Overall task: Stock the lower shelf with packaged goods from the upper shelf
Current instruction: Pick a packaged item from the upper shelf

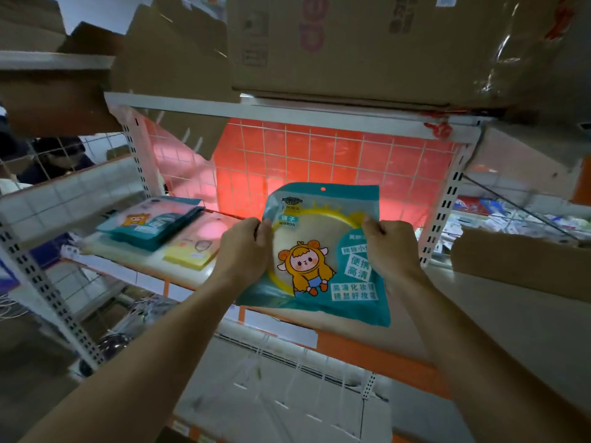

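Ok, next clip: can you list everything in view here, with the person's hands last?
mirror packet: one, teal with a yellow ring and a cartoon figure, held in front of the middle shelf
stacked packets: several, exact count unclear, teal, left on the middle shelf
flat pack: one, yellow, next to the stack on the same shelf
cardboard boxes: several, brown, on the upper shelf
side box: one, brown, right of the shelf unit
wire grid: one, white, red-lit, behind the middle shelf
left hand: grips the packet's left edge
right hand: grips its right edge
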Tool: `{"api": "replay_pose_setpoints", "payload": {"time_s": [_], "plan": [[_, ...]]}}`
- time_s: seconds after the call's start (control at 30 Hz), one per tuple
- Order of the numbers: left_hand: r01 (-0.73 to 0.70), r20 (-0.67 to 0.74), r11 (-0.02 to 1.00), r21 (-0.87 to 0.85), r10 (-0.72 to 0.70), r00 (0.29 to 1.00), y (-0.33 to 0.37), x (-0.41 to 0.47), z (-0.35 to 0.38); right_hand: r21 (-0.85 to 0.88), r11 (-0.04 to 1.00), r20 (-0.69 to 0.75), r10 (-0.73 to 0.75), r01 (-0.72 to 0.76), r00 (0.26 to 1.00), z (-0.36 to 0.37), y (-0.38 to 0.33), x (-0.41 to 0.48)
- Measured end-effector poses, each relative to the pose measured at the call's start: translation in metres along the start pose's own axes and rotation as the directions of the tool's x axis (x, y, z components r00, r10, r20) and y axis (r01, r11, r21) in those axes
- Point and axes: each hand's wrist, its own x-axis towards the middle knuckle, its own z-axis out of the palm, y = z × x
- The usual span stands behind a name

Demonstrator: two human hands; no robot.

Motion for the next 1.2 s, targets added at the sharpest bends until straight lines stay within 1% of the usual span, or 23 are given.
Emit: {"api": "replay_pose_setpoints", "payload": {"time_s": [0.13,0.23,0.4,0.57,0.7,0.83,1.0,1.13,1.2], "plan": [[0.031,0.003,0.999,0.031,-0.032,0.999,-0.011,0.022,0.010,0.022,0.999,0.007,0.038,-0.038,0.999,0.023,0.011,0.022],[0.041,0.016,0.999,-0.014,-0.040,0.999,-0.024,0.037,0.017,0.014,0.999,0.009,0.046,-0.046,0.999,0.039,0.018,0.037],[0.090,0.030,0.994,-0.060,-0.089,0.996,-0.044,0.054,0.019,-0.044,0.999,0.010,0.001,0.000,1.000,0.068,0.026,0.049],[0.117,0.070,0.988,-0.099,-0.111,0.991,-0.069,0.073,0.019,-0.041,0.998,0.013,0.040,-0.040,0.999,0.093,0.025,0.053],[0.108,0.125,0.988,-0.109,-0.094,0.988,-0.084,0.087,0.018,-0.037,0.996,-0.020,0.086,-0.087,0.996,0.107,0.022,0.053],[0.074,0.150,0.991,-0.112,-0.057,0.987,-0.101,0.099,0.007,-0.057,0.992,-0.068,0.110,-0.114,0.992,0.124,0.011,0.045],[0.083,0.156,0.979,-0.188,-0.053,0.986,-0.136,0.114,-0.014,-0.127,0.989,-0.123,0.062,-0.077,0.990,0.163,-0.003,0.036],[0.077,0.148,0.973,-0.217,-0.046,0.988,-0.164,0.126,-0.029,-0.130,0.990,-0.160,0.042,-0.063,0.986,0.194,-0.010,0.030],[0.103,0.160,0.968,-0.231,-0.067,0.985,-0.178,0.132,-0.034,-0.133,0.989,-0.163,0.046,-0.068,0.986,0.207,-0.012,0.030]]}}
